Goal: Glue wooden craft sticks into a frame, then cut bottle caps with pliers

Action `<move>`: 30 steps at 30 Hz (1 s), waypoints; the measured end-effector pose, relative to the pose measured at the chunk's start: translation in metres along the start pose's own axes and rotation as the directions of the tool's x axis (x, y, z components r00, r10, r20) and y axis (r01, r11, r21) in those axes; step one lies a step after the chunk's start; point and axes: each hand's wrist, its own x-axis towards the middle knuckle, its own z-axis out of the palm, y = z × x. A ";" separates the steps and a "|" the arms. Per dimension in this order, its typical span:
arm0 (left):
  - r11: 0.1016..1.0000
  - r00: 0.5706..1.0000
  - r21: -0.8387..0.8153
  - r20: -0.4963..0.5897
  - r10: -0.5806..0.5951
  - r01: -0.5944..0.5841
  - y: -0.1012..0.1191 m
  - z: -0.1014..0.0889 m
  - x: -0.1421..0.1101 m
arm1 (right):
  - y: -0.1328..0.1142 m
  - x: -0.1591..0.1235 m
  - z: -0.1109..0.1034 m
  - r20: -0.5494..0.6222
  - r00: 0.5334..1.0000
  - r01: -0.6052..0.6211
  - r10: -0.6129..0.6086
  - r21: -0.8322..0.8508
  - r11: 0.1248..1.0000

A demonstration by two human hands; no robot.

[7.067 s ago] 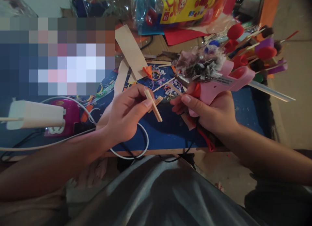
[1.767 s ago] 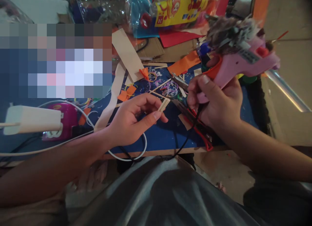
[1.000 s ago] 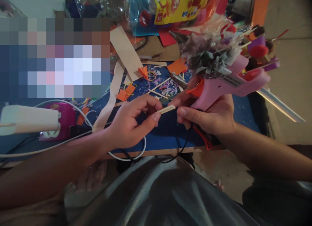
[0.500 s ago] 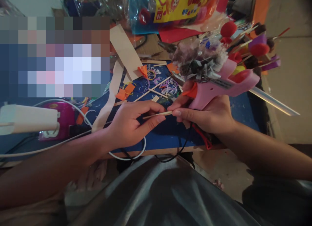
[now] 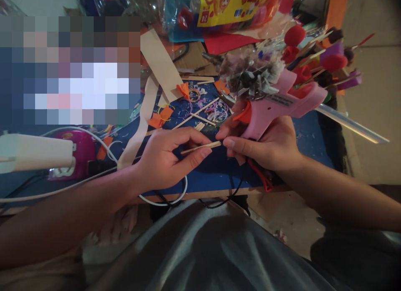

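Observation:
Between the thumb and fingertips of my left hand (image 5: 171,157) is a thin pale wooden stick (image 5: 214,144), perhaps more than one, lying almost level. My right hand (image 5: 266,151) is wrapped round the handle of a pink hot glue gun (image 5: 267,115) with an orange trigger (image 5: 243,112). A clear glue stick (image 5: 354,123) juts from its back end. Purple-grey and silvery tufts hide the gun's front part, and its dark nozzle points up and left. The right thumb tip sits just off the stick's right end.
Wooden sticks (image 5: 203,118), orange scraps and coiled threads litter the blue table (image 5: 216,172). A magenta power socket (image 5: 75,153) with a white plug and cables is at left. Foam shapes on sticks (image 5: 333,63) stand at right; a plastic bag (image 5: 232,11) lies at the back.
The right thumb has come slightly away from the stick's end, showing more of it. The glue gun has tilted a little. My left hand has hardly moved.

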 end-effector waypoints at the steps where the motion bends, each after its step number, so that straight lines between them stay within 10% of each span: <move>1: 1.000 1.000 -0.001 0.006 -0.009 0.009 0.000 0.000 0.000 | 0.000 0.000 0.000 0.009 1.000 0.000 0.000 -0.019 1.000; 30: 0.999 0.998 -0.012 -0.047 0.029 -0.029 -0.005 0.002 -0.001 | 0.001 0.002 0.000 -0.001 0.998 -0.058 0.058 -0.012 0.998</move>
